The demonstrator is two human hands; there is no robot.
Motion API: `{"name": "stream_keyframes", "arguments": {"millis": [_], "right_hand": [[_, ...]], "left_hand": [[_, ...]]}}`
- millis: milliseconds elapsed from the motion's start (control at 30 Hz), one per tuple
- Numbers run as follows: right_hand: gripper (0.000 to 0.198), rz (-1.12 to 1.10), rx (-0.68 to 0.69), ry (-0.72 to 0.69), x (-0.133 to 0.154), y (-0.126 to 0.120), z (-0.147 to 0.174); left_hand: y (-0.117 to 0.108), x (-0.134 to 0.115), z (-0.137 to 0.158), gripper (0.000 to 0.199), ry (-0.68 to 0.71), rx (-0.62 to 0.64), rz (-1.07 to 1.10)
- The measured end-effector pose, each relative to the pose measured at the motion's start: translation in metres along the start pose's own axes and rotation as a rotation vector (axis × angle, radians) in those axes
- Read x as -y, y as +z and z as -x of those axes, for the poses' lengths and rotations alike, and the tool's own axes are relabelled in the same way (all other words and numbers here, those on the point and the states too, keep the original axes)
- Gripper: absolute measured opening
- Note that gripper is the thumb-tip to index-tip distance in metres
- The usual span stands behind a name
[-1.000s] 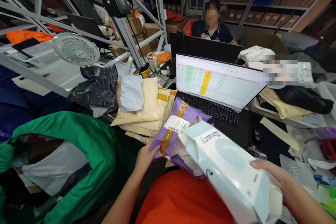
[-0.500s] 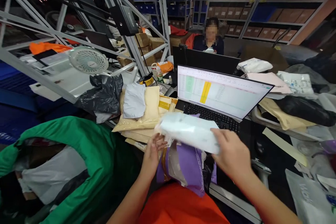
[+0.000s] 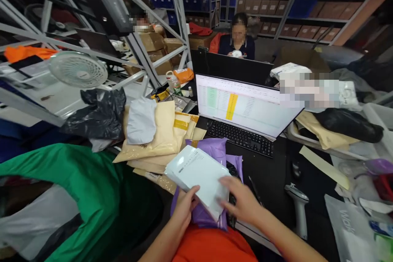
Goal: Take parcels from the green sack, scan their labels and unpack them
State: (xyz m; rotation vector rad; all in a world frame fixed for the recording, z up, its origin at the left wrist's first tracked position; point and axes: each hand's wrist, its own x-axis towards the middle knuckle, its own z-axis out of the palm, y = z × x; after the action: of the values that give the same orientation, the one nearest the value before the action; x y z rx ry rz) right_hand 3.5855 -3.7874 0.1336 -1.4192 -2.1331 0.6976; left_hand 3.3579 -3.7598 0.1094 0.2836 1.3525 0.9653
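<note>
A white packet (image 3: 199, 174) with small dark print lies tilted over a purple mailing bag (image 3: 211, 149) at the desk's front edge. My left hand (image 3: 186, 204) grips the packet's near left edge, thumb on top and the other fingers hidden underneath. At its right edge is my right hand (image 3: 241, 198), its fingers apart and somewhat blurred, over or lightly touching the surface. Part of the purple bag and some black plastic show from under the packet.
Padded yellow mailers (image 3: 162, 131) are stacked to the left, above an open green sack (image 3: 89, 196). A keyboard (image 3: 241, 137) and monitor (image 3: 245, 102) stand ahead. Rightward lie a mouse (image 3: 295, 168) and barcode scanner (image 3: 299, 208). A person (image 3: 238, 43) sits beyond.
The white packet has turned from a side-on, raised position to face up and come lower and nearer. My right hand has let go of its right end. The view has shifted slightly.
</note>
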Motion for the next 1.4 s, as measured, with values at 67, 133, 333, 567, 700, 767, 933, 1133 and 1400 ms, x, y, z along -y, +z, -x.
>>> {"name": "stream_keyframes", "arguments": {"millis": [67, 133, 333, 567, 700, 767, 933, 1133, 1400], "right_hand": [[0.038, 0.104, -0.215, 0.199, -0.053, -0.026, -0.003], [0.039, 0.222, -0.339, 0.456, -0.112, -0.042, -0.009], [0.053, 0.354, -0.228, 0.797, -0.209, -0.025, -0.029], [0.059, 0.399, -0.198, 0.812, -0.212, -0.005, -0.021], [0.070, 0.413, -0.204, 0.857, -0.219, -0.006, -0.022], [0.067, 0.412, -0.220, 0.894, -0.222, -0.008, -0.026], [0.054, 0.385, -0.218, 0.939, -0.227, -0.012, -0.031], [0.065, 0.377, -0.172, 0.951, -0.228, -0.017, -0.038], [0.069, 0.388, -0.194, 0.986, -0.230, -0.013, -0.034]], "left_hand": [[-0.001, -0.002, -0.004, 0.051, -0.020, -0.005, 0.022], [-0.001, -0.004, -0.001, 0.053, -0.017, -0.003, 0.033], [-0.007, -0.014, 0.016, 0.052, 0.054, -0.041, -0.018], [-0.021, -0.021, 0.024, 0.034, 0.067, -0.232, -0.195], [-0.026, -0.023, 0.026, 0.035, 0.077, -0.226, -0.200], [-0.027, -0.025, 0.025, 0.034, 0.055, -0.238, -0.167], [-0.032, -0.030, 0.020, 0.039, 0.018, -0.213, -0.152], [-0.029, -0.030, 0.027, 0.048, 0.040, -0.157, -0.179], [-0.024, -0.037, 0.039, 0.058, 0.057, -0.157, -0.133]]}}
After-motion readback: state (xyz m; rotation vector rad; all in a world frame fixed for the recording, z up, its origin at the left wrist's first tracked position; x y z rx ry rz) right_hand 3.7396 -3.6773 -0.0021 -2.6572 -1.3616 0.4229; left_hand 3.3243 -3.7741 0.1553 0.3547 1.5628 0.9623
